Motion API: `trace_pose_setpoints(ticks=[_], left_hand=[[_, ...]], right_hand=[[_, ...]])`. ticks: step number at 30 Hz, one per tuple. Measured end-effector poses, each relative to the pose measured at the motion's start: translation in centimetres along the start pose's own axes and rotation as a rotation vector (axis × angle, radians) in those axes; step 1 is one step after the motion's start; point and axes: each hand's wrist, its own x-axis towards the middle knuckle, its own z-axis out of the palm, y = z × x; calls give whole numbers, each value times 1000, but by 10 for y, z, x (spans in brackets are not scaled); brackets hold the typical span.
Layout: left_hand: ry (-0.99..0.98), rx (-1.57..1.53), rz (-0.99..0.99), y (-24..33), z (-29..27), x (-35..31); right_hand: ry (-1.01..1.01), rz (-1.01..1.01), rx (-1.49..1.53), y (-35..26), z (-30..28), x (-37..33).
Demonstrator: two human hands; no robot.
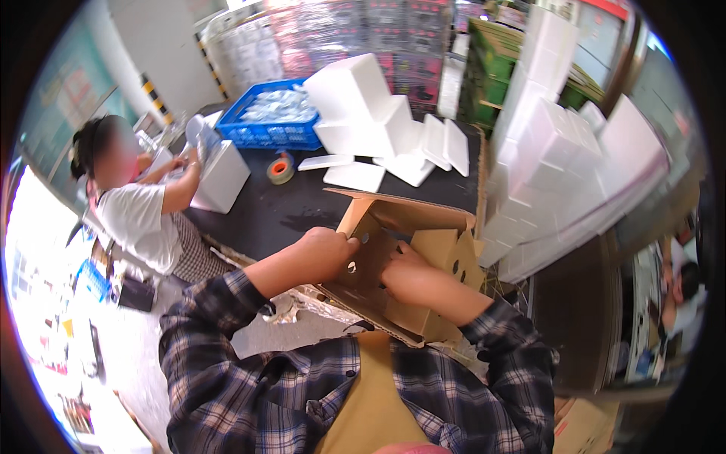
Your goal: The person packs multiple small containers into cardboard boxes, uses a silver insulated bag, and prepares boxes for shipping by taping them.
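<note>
An open brown cardboard box stands tilted at the near edge of the table, right in front of me. My left hand is closed over the upper left edge of the box. Down inside it is my right hand, its fingers curled against a brown cardboard panel with round holes. Those fingertips are partly hidden, so what they hold is unclear. To the right of this hand, a folded cardboard piece with dark holes sits in the box.
Beyond lie white foam boxes, foam lids, a tape roll and a blue crate of bagged items on the black table. At left, a co-worker handles a foam box. Foam boxes are stacked at right.
</note>
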Motion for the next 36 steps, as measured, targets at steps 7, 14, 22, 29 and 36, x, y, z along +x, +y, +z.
trace_pose_setpoints(ticks=[7,14,22,29,36], left_hand=[[618,-714,18,-32,22,-87],[218,-1288,391,-1,38,-136],[243,-679,427,92,76,-115],[133,-487,623,166,87,-92],[-137,-651,821,375,64,-63]], right_hand=[[502,143,-32,-48,-2,-36],[1220,453,-601,-88,-92,-145],[976,803,-665,-179,-85,-235],[835,1502,-511,-314,51,-436],[1026,2187,-263,-507,226,-505]])
